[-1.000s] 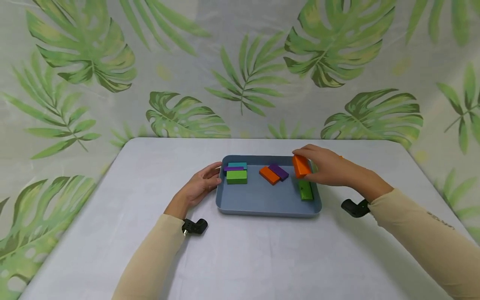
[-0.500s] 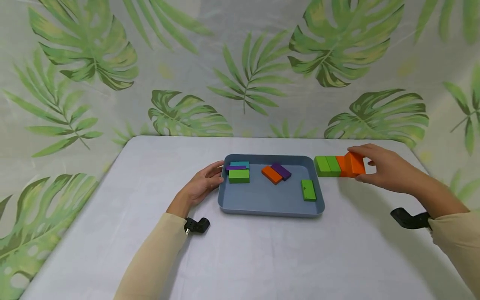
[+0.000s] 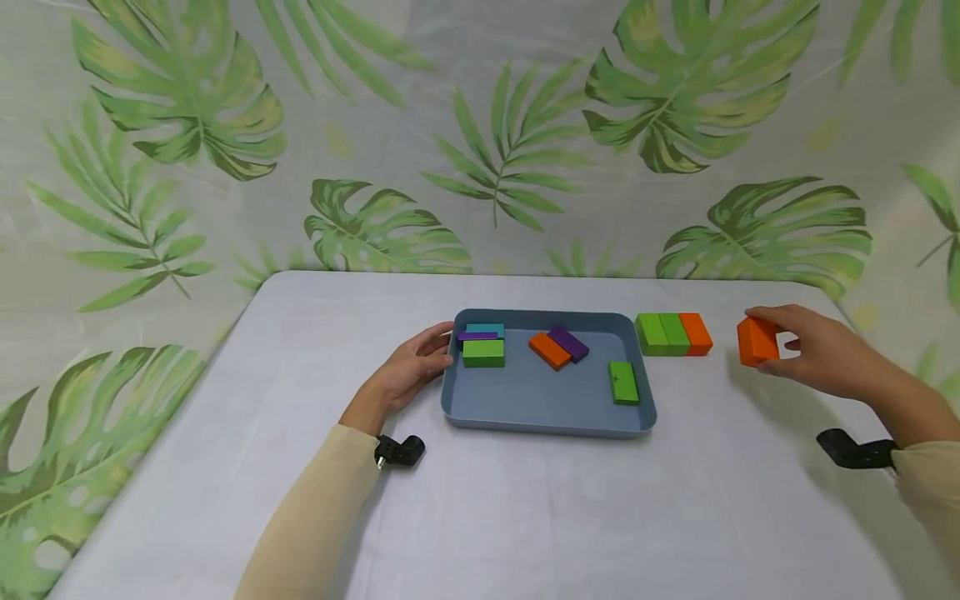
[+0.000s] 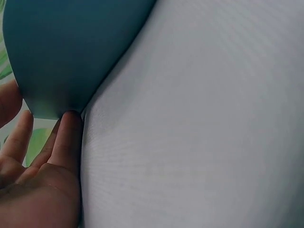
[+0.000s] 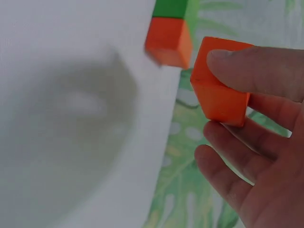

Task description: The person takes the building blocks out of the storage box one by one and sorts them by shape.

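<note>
My right hand (image 3: 832,354) pinches an orange block (image 3: 756,342) between thumb and fingers, to the right of a short row of blocks. In the right wrist view the thumb lies across the face of this orange block (image 5: 223,99). The row, just right of the blue-grey tray (image 3: 540,404), has two green blocks (image 3: 663,335) and one orange block (image 3: 696,334) side by side. My left hand (image 3: 408,371) is at the tray's left end, its fingertips touching the wall. The left wrist view shows those fingers (image 4: 66,137) fairly straight against the tray wall (image 4: 71,57).
Inside the tray, a teal block (image 3: 486,329), a thin purple piece (image 3: 477,336) and a green block (image 3: 483,353) sit at the left. An orange block (image 3: 550,351) and purple block (image 3: 568,342) lie mid-tray, a green block (image 3: 623,382) at right. A white cloth covers the table (image 3: 555,500).
My right hand has carried orange from over the tray's right side past the row; one orange block now stands at the row's end and another is in the hand. My left hand stays put.
</note>
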A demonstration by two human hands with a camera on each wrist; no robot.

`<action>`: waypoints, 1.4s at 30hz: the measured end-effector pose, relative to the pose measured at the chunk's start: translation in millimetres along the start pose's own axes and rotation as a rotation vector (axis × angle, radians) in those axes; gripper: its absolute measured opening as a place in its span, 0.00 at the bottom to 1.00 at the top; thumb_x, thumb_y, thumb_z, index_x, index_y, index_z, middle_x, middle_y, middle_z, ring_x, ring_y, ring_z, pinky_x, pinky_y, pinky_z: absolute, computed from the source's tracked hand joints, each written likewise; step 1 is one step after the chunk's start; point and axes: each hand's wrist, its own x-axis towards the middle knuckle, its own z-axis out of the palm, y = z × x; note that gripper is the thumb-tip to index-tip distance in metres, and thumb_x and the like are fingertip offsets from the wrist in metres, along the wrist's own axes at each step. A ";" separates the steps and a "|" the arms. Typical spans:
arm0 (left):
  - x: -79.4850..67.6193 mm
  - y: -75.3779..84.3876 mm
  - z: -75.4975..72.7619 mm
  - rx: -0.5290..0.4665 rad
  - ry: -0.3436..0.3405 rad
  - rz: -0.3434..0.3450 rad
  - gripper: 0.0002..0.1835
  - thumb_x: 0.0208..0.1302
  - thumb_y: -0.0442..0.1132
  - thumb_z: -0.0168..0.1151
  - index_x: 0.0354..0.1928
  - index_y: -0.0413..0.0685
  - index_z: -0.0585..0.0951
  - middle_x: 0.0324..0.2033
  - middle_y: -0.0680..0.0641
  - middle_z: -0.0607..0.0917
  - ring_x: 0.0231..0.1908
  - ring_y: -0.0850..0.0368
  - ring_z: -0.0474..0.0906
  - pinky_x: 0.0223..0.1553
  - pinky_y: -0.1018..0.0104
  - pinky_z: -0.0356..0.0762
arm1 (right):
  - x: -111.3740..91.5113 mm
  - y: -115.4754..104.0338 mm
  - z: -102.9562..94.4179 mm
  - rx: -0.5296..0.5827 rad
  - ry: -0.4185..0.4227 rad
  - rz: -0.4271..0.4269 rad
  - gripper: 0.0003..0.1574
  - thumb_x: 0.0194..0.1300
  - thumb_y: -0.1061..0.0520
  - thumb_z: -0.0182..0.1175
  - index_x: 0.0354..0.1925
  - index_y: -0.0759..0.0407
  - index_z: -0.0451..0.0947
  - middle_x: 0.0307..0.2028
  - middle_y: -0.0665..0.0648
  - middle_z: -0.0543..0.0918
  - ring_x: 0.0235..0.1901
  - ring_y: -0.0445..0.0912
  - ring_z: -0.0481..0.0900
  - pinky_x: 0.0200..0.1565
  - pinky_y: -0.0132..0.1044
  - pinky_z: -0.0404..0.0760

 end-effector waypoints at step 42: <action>-1.9 0.2 -0.8 0.011 0.006 -0.012 0.37 0.69 0.27 0.54 0.77 0.54 0.58 0.78 0.42 0.55 0.77 0.47 0.53 0.77 0.50 0.53 | 49.0 20.7 36.9 0.127 -0.266 0.250 0.45 0.60 0.58 0.65 0.71 0.68 0.60 0.61 0.80 0.71 0.56 0.72 0.74 0.54 0.66 0.75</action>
